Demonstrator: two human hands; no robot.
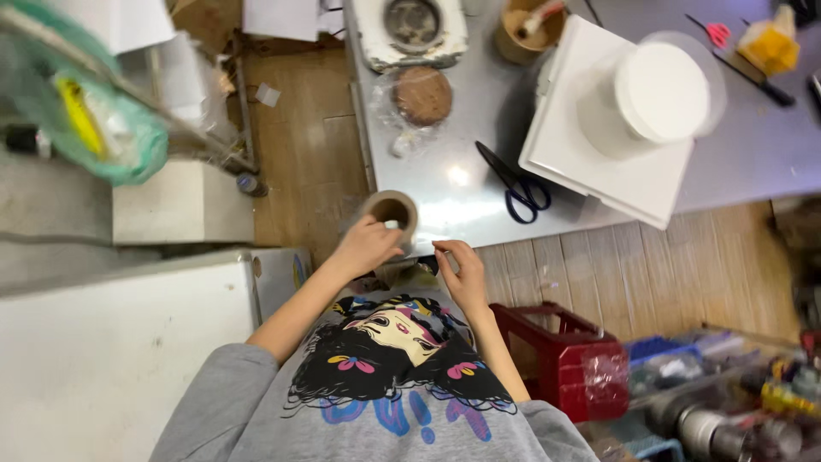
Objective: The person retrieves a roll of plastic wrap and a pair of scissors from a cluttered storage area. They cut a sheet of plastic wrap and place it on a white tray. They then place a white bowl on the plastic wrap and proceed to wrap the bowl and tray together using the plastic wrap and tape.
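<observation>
My left hand (pixel 368 245) grips a roll of brown tape (pixel 392 209) at the near edge of the steel table (pixel 462 214). Just to its right, my right hand (pixel 457 269) has its fingers pinched together close to the roll; whether a strip of tape is between them cannot be made out. Both hands sit over the table's front edge, above my grey printed shirt.
Black scissors (pixel 517 184) lie on the table beyond my right hand. Further back stand a white round cake (pixel 663 90) on a white square board (pixel 599 167) and a plastic-wrapped brown disc (pixel 422 95). A red stool (pixel 564 351) is by my right side, a white box (pixel 103 342) on my left.
</observation>
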